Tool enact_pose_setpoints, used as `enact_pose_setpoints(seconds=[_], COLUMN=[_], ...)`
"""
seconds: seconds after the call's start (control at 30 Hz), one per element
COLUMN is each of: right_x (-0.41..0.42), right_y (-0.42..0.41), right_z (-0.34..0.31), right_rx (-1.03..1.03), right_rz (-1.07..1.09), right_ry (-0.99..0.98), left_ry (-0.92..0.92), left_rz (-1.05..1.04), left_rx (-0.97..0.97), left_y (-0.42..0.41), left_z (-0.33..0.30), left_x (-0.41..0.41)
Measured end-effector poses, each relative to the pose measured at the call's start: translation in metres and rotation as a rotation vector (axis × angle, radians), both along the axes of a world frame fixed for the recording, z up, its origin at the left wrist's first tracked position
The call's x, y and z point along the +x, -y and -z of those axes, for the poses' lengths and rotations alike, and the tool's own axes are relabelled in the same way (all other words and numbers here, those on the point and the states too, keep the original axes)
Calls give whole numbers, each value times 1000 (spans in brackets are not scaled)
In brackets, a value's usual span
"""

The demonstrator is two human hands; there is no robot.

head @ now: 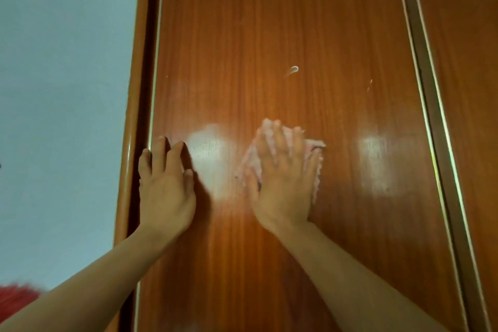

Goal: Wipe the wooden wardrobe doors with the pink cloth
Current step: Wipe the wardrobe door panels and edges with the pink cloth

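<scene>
Even, moderately bright indoor light. Two pale glare patches on the glossy wardrobe door [269,35], left and right of centre. Dark shadow beside the left hand [165,186]. Right hand [283,183] and pink cloth [253,162] motion-blurred. Door edges bow from wide-angle distortion.

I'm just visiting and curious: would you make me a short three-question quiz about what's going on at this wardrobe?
1. True or false: the right hand presses the crumpled pink cloth flat against the reddish-brown wooden wardrobe door.
2. Where does the left hand rest? A) on the cloth B) bare on the door near its left edge C) on the pale blue wall
3. What small pale marks show above the cloth?

Key: 1 true; 2 B; 3 two whitish streaks.
</scene>
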State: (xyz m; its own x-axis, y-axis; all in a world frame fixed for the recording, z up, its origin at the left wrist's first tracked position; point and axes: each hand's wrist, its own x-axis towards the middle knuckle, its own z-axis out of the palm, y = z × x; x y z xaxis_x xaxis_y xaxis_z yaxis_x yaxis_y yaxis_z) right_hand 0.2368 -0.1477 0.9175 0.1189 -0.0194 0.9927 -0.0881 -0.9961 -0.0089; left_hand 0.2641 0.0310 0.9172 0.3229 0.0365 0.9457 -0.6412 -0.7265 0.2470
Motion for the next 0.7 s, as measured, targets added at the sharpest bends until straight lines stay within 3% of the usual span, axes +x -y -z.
enact_pose_setpoints(seconds=[0.13, 0.2, 0.4, 0.53, 0.7], right_x=[11, 4, -45, -66, -64], right_y=[-33, -14, 126, 196, 197], right_z=[50, 49, 27, 12, 11], right_rx=[-520, -623, -247, 43, 79], right_rz=[-25, -65, 89, 69, 43], right_ry=[-258, -283, -162, -47, 30], left_ry=[18, 0, -12, 24, 138], left_rz=[38, 33, 16, 8, 11], left_rx=[-32, -20, 87, 140, 248], left_y=[6, 18, 71, 98, 120], left_z=[6, 9, 16, 9, -12], left_x=[-11, -16, -31, -35, -37])
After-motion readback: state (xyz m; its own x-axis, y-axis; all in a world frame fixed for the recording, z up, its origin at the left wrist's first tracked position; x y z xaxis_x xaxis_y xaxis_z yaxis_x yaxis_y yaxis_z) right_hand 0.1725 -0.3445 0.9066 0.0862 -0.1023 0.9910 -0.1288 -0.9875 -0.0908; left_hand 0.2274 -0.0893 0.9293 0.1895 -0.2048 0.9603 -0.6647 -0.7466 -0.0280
